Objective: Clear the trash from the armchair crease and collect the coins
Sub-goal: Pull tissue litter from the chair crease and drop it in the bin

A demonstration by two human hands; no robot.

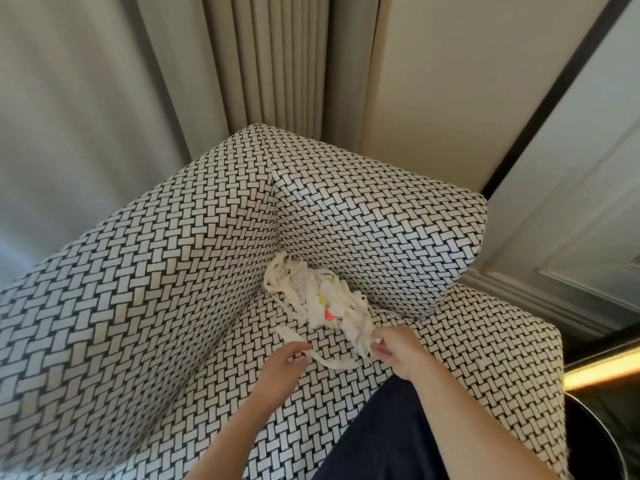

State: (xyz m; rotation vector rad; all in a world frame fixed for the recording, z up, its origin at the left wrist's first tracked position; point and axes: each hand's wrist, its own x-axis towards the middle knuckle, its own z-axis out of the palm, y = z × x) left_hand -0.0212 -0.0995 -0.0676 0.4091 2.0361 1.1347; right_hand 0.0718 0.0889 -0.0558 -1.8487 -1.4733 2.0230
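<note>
A heap of shredded white paper trash [318,299], with a red scrap in it, lies in the back corner crease of the black-and-white woven armchair [156,271]. My left hand [284,368] pinches a loose strip at the front of the heap. My right hand [398,355] grips a bunch of strips at the heap's near right end. No coins show; the paper hides the crease beneath it.
Beige curtains [270,64] hang behind the chair. A panelled wall with a white baseboard [554,299] runs on the right. A dark round object [595,441] stands at the lower right beside the armrest. My dark-clothed leg [388,431] rests on the seat.
</note>
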